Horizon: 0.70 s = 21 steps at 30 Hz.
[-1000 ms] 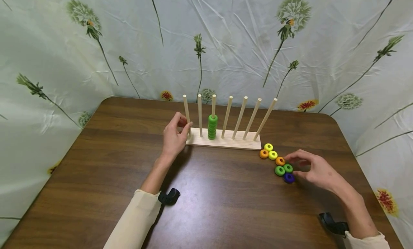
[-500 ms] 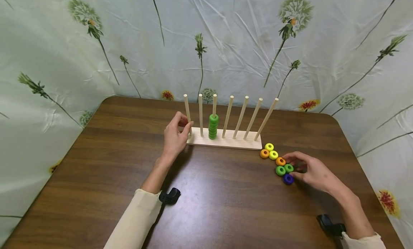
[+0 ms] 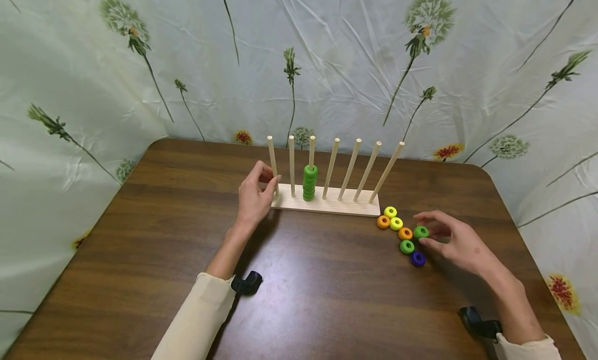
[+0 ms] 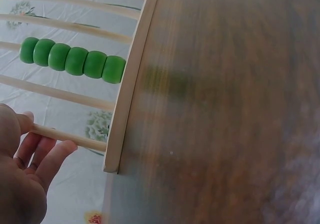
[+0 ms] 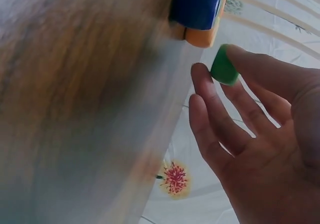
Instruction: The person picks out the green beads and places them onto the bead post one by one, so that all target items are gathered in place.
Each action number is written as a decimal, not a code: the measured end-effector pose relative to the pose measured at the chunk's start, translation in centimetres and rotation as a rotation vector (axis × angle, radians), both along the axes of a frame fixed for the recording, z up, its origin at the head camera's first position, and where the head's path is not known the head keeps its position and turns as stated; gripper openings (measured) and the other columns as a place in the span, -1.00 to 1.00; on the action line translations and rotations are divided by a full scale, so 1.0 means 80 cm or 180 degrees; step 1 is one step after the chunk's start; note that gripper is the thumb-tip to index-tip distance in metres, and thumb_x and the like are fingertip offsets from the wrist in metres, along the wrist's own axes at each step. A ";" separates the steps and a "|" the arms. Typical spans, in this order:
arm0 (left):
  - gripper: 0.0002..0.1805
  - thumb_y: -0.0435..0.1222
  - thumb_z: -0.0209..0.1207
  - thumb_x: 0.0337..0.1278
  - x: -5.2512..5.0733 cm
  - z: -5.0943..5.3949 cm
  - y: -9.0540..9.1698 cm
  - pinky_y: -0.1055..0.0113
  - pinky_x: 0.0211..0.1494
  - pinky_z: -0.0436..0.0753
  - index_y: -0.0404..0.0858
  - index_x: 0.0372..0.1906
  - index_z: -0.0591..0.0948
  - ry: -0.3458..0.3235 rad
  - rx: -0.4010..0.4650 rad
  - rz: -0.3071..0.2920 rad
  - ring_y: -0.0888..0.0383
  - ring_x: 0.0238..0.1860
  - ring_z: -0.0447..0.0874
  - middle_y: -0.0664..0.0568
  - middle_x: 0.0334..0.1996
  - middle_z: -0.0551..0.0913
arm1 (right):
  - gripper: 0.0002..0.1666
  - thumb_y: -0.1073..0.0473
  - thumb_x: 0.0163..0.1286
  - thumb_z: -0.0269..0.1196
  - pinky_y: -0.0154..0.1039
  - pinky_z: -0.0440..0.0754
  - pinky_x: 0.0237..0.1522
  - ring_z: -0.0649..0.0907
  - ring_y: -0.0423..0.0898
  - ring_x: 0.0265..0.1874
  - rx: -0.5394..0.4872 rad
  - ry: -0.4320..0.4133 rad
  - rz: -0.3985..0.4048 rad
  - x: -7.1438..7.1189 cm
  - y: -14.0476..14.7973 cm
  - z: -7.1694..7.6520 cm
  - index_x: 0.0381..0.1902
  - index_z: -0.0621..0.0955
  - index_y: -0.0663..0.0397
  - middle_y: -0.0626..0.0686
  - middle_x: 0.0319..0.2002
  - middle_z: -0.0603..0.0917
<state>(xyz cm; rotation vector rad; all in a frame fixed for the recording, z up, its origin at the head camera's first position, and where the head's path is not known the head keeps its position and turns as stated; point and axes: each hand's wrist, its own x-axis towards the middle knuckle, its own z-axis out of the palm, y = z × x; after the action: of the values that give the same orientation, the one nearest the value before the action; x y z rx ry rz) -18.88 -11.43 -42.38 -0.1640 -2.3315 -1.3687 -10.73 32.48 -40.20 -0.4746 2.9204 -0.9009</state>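
My left hand [image 3: 254, 196] grips the leftmost peg [image 4: 70, 137] of a wooden rack between thumb and fingers. The rack's pale base [image 3: 327, 206] carries several upright pegs, and a stack of green rings [image 4: 75, 60] sits on the third from the left. At the right, my right hand [image 3: 455, 243] pinches a green ring [image 5: 225, 66] between thumb and fingertips, just above the table. Beside it lie another green ring [image 3: 407, 247], a dark blue ring [image 3: 418, 263] and an orange ring [image 3: 402, 235].
Two yellow rings, one at the back [image 3: 387, 216], and a second orange ring [image 3: 379, 224] lie by the base's right end. The brown wooden table [image 3: 317, 298] meets a flowered cloth [image 3: 196, 64] behind.
The right hand has taken hold of the green ring and lifted it from beside the others. The dark blue ring shifted slightly. The left hand stays on its peg.
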 end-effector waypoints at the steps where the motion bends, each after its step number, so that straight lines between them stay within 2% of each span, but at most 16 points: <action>1: -0.82 -0.31 0.32 0.34 0.000 0.000 0.000 0.30 -0.31 0.54 -0.29 -0.21 0.55 0.0007 0.0001 0.0002 -0.07 -0.16 0.75 -0.17 -0.30 0.73 | -0.45 0.31 0.28 0.48 -0.37 0.70 -0.08 0.73 -0.29 -0.15 -0.0038 0.0073 0.0001 0.000 -0.001 0.000 0.22 0.62 0.04 0.17 0.13 0.73; 3: -0.83 -0.30 0.32 0.35 0.001 0.000 0.000 0.31 -0.31 0.54 -0.28 -0.21 0.55 0.0008 0.0004 0.0003 -0.07 -0.16 0.75 -0.17 -0.30 0.73 | -0.47 0.33 0.26 0.49 -0.46 0.67 -0.11 0.67 -0.43 -0.19 -0.0100 0.0213 0.0000 0.000 -0.003 0.001 0.18 0.64 0.06 0.14 0.09 0.73; 5: -0.83 -0.30 0.32 0.34 0.001 0.000 -0.001 0.31 -0.31 0.54 -0.28 -0.21 0.55 0.0004 0.0008 0.0014 -0.06 -0.16 0.75 -0.16 -0.30 0.73 | -0.50 0.35 0.24 0.50 -0.53 0.63 -0.12 0.63 -0.49 -0.22 -0.0159 0.0326 -0.0020 -0.002 -0.006 0.001 0.14 0.66 0.08 0.08 0.02 0.72; 11: -0.83 -0.32 0.34 0.31 0.003 -0.002 -0.003 0.29 -0.29 0.55 -0.28 -0.22 0.55 -0.0019 0.0018 0.0047 -0.04 -0.16 0.75 -0.14 -0.30 0.72 | -0.56 0.40 0.22 0.49 -0.59 0.60 -0.15 0.61 -0.48 -0.27 -0.0314 0.0492 -0.0070 -0.008 -0.017 0.002 0.06 0.69 0.13 -0.01 -0.09 0.66; 21: -0.82 -0.32 0.34 0.31 -0.001 0.000 0.000 0.32 -0.31 0.53 -0.29 -0.21 0.55 0.0030 0.0005 0.0004 -0.05 -0.17 0.76 -0.15 -0.31 0.72 | -0.60 0.44 0.22 0.48 -0.65 0.58 -0.16 0.59 -0.47 -0.26 -0.0510 0.0614 -0.0120 -0.014 -0.032 0.016 0.03 0.72 0.17 0.00 -0.04 0.59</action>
<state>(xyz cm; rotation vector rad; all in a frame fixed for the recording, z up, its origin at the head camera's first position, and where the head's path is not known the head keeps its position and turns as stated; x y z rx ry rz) -18.93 -11.40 -42.38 -0.1678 -2.3224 -1.3662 -11.84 29.96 -38.93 -0.5460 3.0510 -1.1629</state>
